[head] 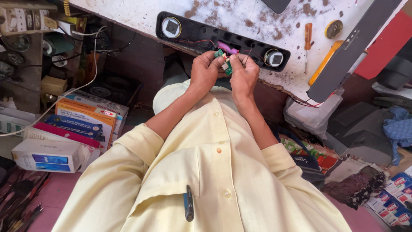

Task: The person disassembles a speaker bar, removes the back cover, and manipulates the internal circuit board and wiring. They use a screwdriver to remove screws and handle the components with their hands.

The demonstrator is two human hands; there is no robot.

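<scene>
Pen (189,209): in shirt pocket.
Hands: left hand (205,71) and right hand (243,75) pinch the small green board (225,63).
Risk: thin red wires (198,42) to the black speaker bar (223,39) may tear if pulled.

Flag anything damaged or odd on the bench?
The white bench top is blotched with brown patches where the coating looks worn off. The black speaker bar lies open, wires trailing to the small green circuit board held by left hand and right hand.
</scene>
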